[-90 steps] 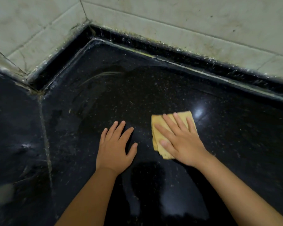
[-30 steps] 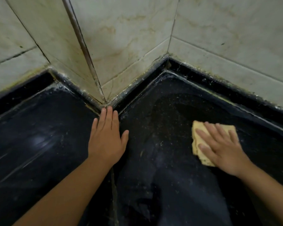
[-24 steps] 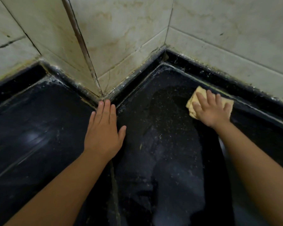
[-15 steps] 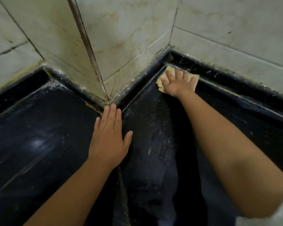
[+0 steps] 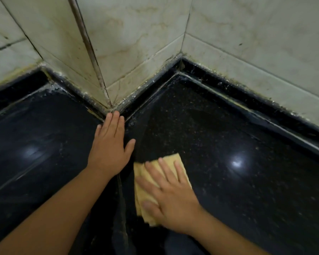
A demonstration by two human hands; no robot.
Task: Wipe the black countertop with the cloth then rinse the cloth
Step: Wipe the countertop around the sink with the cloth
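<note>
R hand [image 5: 173,201] flat on cloth [image 5: 175,161], tiled wall [image 5: 136,34] corner ahead.

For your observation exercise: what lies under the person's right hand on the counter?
A folded yellow cloth lies under the right hand, pressed flat on the black countertop. The cloth's far and left edges show; its middle and the counter beneath it are covered.

Both forearms reach forward; the left hand [image 5: 110,150] lies flat with fingers straight, and the right hand [image 5: 170,197] presses down, fingers spread.
</note>
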